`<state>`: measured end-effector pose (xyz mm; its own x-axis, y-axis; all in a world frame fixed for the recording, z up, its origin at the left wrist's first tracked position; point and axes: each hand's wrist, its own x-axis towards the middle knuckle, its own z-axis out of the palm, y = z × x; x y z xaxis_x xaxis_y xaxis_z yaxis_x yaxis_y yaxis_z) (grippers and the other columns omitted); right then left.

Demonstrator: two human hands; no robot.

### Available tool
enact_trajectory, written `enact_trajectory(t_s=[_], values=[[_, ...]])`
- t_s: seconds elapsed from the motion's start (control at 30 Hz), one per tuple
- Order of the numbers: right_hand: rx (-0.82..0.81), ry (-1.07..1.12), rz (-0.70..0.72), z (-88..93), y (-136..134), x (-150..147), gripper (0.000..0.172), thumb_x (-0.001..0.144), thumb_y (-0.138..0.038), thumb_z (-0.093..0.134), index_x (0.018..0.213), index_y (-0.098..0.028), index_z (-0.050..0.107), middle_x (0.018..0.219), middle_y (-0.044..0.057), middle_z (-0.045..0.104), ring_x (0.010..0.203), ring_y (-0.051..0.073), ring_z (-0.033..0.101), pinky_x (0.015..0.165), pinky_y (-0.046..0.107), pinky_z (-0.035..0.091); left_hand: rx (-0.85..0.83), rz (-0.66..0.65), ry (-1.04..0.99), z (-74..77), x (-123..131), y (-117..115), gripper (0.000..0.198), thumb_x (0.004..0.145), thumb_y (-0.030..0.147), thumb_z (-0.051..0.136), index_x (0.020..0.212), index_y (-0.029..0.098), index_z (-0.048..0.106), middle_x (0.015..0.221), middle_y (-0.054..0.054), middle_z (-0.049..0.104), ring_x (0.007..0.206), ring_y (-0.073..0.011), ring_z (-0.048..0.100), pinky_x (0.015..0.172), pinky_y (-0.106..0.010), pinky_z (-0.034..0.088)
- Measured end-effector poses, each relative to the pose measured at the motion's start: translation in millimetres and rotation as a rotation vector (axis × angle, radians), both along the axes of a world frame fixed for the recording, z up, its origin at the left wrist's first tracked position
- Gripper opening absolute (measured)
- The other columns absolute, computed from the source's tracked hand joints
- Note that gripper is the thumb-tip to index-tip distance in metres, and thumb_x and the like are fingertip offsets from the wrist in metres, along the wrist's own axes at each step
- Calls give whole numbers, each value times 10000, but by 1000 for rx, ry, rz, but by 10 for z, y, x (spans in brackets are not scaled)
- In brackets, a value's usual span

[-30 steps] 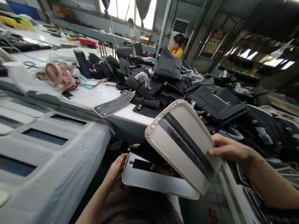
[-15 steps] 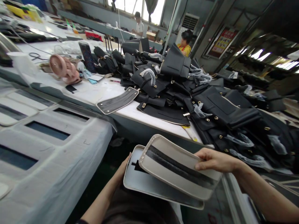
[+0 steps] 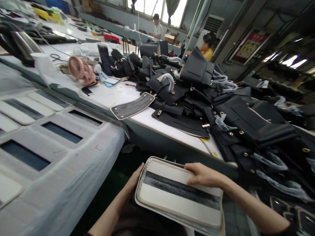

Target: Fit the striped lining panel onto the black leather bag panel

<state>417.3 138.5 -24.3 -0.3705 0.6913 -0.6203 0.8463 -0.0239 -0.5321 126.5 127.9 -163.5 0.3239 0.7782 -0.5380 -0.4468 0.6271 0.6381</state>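
Observation:
A cream panel (image 3: 179,205) with rounded corners and a dark strip along its middle lies over a second panel (image 3: 183,220) of like shape, whose pale rim shows along the near edge. The two are held together low in front of me. At the far left corner my left hand (image 3: 136,175) grips the lower panel, its fingers mostly hidden behind the edge. My right hand (image 3: 205,175) is closed over the far edge of the upper panel, with the thumb on its face.
Black leather bags (image 3: 248,121) with wrapped handles pile on the white table (image 3: 134,123) ahead. A curved grey flap (image 3: 134,106) lies near its edge. To the left, panels (image 3: 23,109) rest on a cloth-covered surface (image 3: 98,154). A pink fan (image 3: 81,70) and metal kettle (image 3: 22,42) stand behind.
My right hand has moved left and brought the upper panel down into line over the lower one, covering its inside. My left hand keeps its grip. The view has shifted slightly left.

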Motion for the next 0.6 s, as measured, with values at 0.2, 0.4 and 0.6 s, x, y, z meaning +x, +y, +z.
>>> enact_trajectory(t_s=[0.2,0.4,0.6], values=[[682,-180,173,-231,-536,-127,588,833,-64,423,1401,-214,403,1342,123,509,1198,258,515,1006,441,454,10,16,-19,37,32,17,703,583,730,784,929,123,700,896,-112,692,916,-306,624,883,-359,480],[1100,77,297,-152,-746,-465,585,865,6,393,1433,-131,368,1540,105,324,1445,270,235,1154,465,332,-28,-21,-67,145,40,5,698,580,737,785,877,110,710,837,-130,693,944,-346,629,925,-408,478],[855,-13,324,-291,-572,-1017,707,937,-401,510,1537,-234,174,1602,23,165,1475,260,173,1204,480,270,-66,16,-105,87,52,-8,525,636,697,782,696,182,697,822,-86,702,1212,-336,518,1187,-371,195]])
